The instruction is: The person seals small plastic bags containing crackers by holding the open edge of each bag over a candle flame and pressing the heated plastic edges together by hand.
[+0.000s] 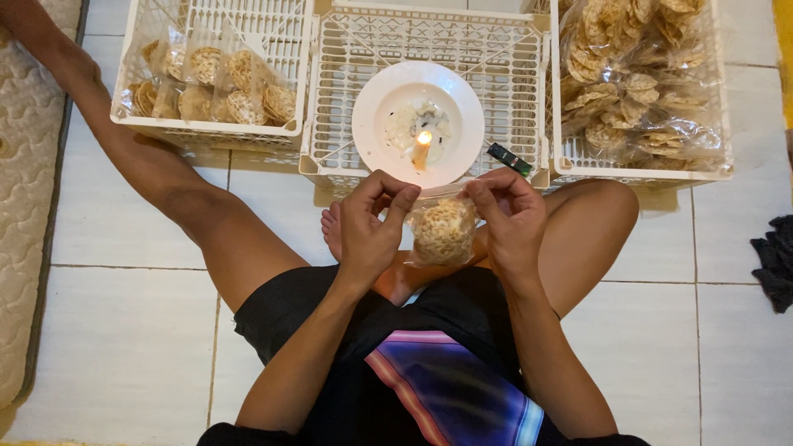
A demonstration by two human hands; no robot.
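Observation:
My left hand (372, 225) and my right hand (510, 219) both pinch the top edge of a small clear plastic bag of round crackers (444, 231), stretched between them above my lap. Just beyond the bag's top edge burns a short lit candle (422, 149), standing on a white plate (376, 124). The plate rests on an upturned white plastic crate (347, 58).
A white crate (206, 128) at the back left holds several sealed cracker bags. Another crate (644, 172) at the back right is full of crackers in plastic. A dark lighter (509, 158) lies by the plate. A mattress edge (25, 206) runs along the left; dark cloth (775, 260) lies right.

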